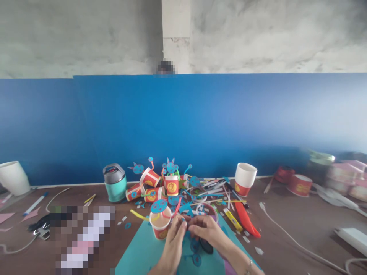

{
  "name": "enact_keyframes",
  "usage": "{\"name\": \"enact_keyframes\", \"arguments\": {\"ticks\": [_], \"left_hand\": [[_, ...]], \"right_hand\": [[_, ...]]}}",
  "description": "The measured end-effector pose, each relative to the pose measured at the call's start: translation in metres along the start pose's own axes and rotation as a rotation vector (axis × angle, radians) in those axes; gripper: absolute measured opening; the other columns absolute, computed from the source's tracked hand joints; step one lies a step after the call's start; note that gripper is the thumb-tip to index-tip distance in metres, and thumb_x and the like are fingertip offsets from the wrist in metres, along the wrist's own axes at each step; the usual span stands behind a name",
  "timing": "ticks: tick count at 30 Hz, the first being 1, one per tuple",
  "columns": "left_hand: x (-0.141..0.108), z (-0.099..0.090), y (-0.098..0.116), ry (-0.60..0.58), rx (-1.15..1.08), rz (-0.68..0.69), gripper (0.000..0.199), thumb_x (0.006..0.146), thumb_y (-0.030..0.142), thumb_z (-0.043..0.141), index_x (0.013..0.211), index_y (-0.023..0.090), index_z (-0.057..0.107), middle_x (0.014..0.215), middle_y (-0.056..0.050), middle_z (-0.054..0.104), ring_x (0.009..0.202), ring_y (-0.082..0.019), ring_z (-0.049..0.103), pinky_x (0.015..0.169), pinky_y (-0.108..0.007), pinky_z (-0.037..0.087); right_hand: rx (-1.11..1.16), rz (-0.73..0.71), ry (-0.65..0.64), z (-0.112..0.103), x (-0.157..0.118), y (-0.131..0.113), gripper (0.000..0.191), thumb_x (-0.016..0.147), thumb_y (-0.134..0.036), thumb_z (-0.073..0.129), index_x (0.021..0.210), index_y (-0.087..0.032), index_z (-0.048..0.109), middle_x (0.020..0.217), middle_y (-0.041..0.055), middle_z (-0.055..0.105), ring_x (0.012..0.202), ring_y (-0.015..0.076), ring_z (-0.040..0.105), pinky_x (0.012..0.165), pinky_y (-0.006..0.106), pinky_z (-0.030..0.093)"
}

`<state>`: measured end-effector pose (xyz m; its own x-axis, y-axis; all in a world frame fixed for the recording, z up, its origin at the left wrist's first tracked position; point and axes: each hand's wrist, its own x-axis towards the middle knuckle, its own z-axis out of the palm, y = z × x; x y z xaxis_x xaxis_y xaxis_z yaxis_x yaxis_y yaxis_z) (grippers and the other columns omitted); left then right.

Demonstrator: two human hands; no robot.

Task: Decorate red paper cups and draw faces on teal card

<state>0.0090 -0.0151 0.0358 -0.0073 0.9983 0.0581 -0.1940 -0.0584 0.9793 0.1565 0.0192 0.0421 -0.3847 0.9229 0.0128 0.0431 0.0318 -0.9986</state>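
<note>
My left hand (175,236) and my right hand (204,229) meet over a teal sheet (140,252), fingers pinched together around something too small to make out. Just left of them stands a red and white paper cup (160,225) with a blue paper face (159,206) on top, a yellow straw (139,215) out to the left and a red straw (177,206) to the right. Blue paper cutouts (196,260) and a dark oval object (207,246) lie on the sheet below my right hand.
Behind are decorated cups (171,186), a teal container (115,183), and a pile of pens and scraps (216,185). A red pointed object (247,221), a yellow packet (233,219) and white cups (246,175) lie right. A blue partition (200,122) rises behind; a head shows above it.
</note>
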Motion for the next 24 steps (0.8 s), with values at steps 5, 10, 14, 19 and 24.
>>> {"name": "enact_keyframes", "arguments": {"ticks": [5,10,14,19,24], "left_hand": [[0.002,0.003,0.001,-0.067,-0.024,0.101,0.033,0.079,0.049,0.060,0.089,0.018,0.063,0.082,-0.002,0.063,0.082,-0.018,0.059,0.078,-0.028,0.048],[0.008,0.005,-0.002,-0.165,-0.058,0.127,0.033,0.079,0.050,0.060,0.082,0.017,0.062,0.071,0.000,0.060,0.071,-0.017,0.057,0.070,-0.027,0.045],[0.010,0.003,-0.006,-0.070,0.090,0.174,0.037,0.077,0.053,0.058,0.075,0.017,0.059,0.067,0.000,0.056,0.066,-0.016,0.053,0.063,-0.025,0.043],[0.005,0.002,-0.009,0.103,0.334,0.254,0.032,0.082,0.047,0.053,0.068,0.018,0.053,0.064,0.001,0.053,0.064,-0.015,0.052,0.062,-0.025,0.044],[0.001,0.004,-0.002,0.066,0.393,0.279,0.028,0.084,0.042,0.050,0.071,0.018,0.056,0.068,-0.001,0.060,0.068,-0.018,0.058,0.066,-0.026,0.047]], "right_hand": [[-0.023,0.017,0.007,-0.002,-0.004,-0.007,0.030,0.070,-0.042,0.066,0.069,-0.013,0.061,0.060,0.0013,0.063,0.050,0.0091,0.050,0.046,0.020,0.033],[-0.032,0.016,0.045,-0.001,-0.003,-0.005,0.023,0.071,-0.036,0.062,0.065,-0.015,0.057,0.057,0.0002,0.059,0.049,0.0088,0.047,0.047,0.021,0.033],[-0.052,-0.060,0.124,0.000,-0.004,-0.006,0.029,0.074,-0.043,0.063,0.068,-0.015,0.056,0.056,-0.0023,0.052,0.052,0.0095,0.044,0.050,0.022,0.033],[-0.168,-0.150,0.191,0.006,-0.010,-0.012,0.031,0.079,-0.043,0.057,0.064,-0.017,0.051,0.055,-0.0046,0.040,0.052,0.0091,0.034,0.048,0.023,0.026],[-0.300,-0.140,0.169,0.012,-0.010,-0.010,0.028,0.078,-0.034,0.055,0.058,-0.017,0.048,0.053,-0.0033,0.041,0.053,0.0101,0.036,0.049,0.023,0.028]]}}
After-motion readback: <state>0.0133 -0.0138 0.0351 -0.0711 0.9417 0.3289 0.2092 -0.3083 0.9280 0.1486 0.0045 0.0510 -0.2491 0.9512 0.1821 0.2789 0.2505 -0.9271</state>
